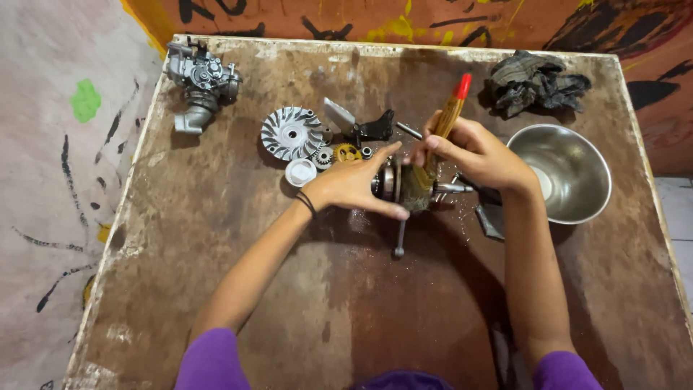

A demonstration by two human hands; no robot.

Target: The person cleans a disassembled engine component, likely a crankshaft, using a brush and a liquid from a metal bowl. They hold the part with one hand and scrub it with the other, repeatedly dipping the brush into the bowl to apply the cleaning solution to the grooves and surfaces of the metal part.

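Note:
My left hand (351, 185) grips a greasy metal crankshaft (394, 182) in the middle of the worn brown board, its connecting rod (399, 238) hanging toward me and its shaft end (452, 188) sticking out to the right. My right hand (478, 153) holds a paintbrush (445, 123) with a wooden handle and red tip. The brush's dirty bristles (419, 186) press against the crankshaft between both hands.
A steel bowl (577, 155) stands right of my right hand. A finned silver pulley face (291, 133), small gears (346, 152), a white cap (300, 172) and a black bracket (375, 128) lie behind the hands. A carburettor (200, 81) sits far left, a dark rag (535, 83) far right.

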